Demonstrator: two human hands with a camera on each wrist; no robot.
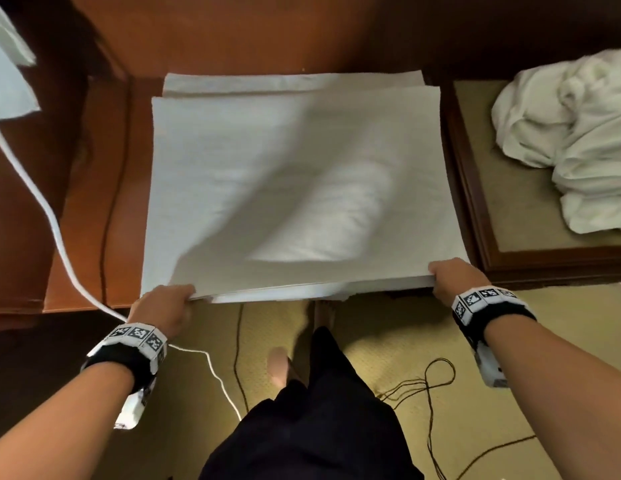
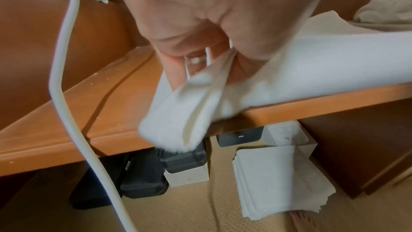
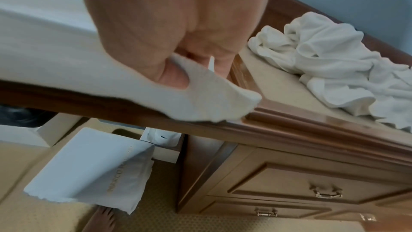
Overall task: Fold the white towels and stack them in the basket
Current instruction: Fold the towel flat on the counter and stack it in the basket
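Both hands hold a white towel point(image 1: 295, 188) at its near corners: the left hand point(image 1: 163, 306) has its grip pinched around the near-left corner, and the right hand point(image 1: 454, 278) has its grip curled around the near-right corner. The towel lies folded over itself, its top layer billowing and blurred in the middle, with a strip of lower layer showing along the far edge. It covers most of an orange-brown wooden surface point(image 1: 90, 209), and its near edge overhangs the front lip. To the right, just beside it, a cabinet point(image 3: 289, 174) with drawers carries a crumpled heap of white towels point(image 1: 572, 140). A white cable point(image 1: 49, 216) trails across the bare left part of the surface. Below, on the beige carpet point(image 1: 388, 344), a folded stack of towels point(image 2: 278, 181) lies under the surface beside dark cases point(image 2: 142, 175) and boxes.
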